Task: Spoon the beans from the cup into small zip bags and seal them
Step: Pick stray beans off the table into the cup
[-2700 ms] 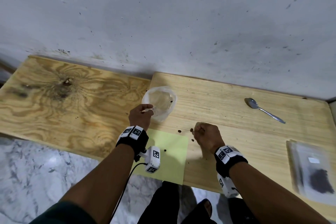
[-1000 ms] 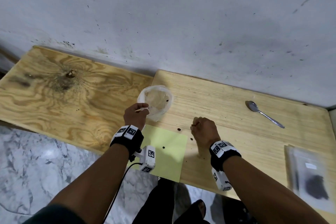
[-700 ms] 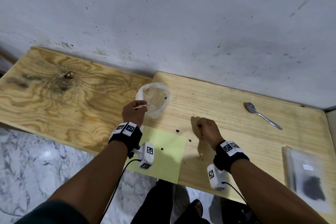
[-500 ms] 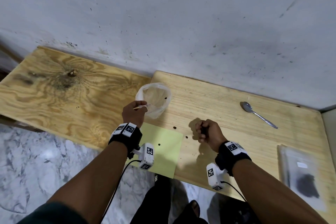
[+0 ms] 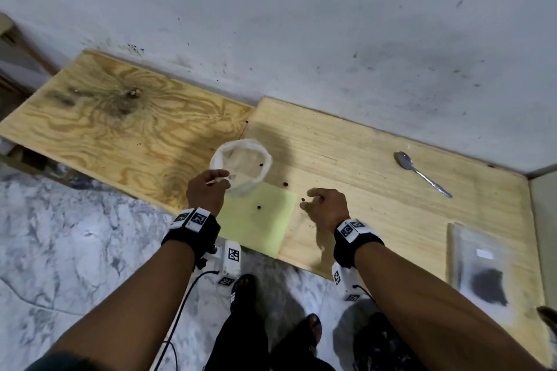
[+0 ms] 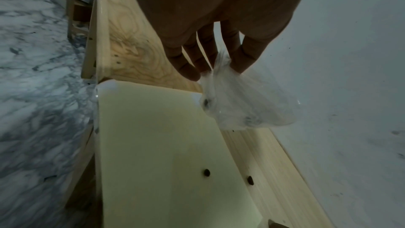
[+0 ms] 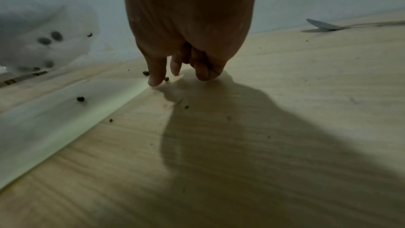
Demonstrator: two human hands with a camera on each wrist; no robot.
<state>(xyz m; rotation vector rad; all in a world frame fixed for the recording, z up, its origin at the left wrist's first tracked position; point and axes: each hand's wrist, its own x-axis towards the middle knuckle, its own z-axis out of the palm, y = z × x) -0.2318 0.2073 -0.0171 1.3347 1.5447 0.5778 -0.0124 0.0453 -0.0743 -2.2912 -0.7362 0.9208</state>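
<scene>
My left hand (image 5: 208, 190) pinches the near rim of a clear plastic bag (image 5: 241, 164) and holds its mouth wide. In the left wrist view the bag (image 6: 245, 103) hangs from my fingertips (image 6: 190, 74) with a few dark beans inside. My right hand (image 5: 312, 203) reaches down to the table by the green sheet's right corner. Its fingertips (image 7: 155, 81) touch the wood on either side of a loose bean (image 7: 167, 79), without pinching it. More loose beans (image 5: 284, 183) lie nearby, and one sits on the green sheet (image 5: 256, 229). No cup is in view.
A metal spoon (image 5: 422, 172) lies at the back right of the wooden table (image 5: 376, 190). Flat zip bags (image 5: 485, 268) with dark contents sit at the right edge. A plywood board (image 5: 105, 123) adjoins on the left, against the wall. Marble floor lies below.
My right hand, lifted and closed half a second ago, has come down to the table with looser fingers beside a loose bean. The left hand keeps holding the bag's rim.
</scene>
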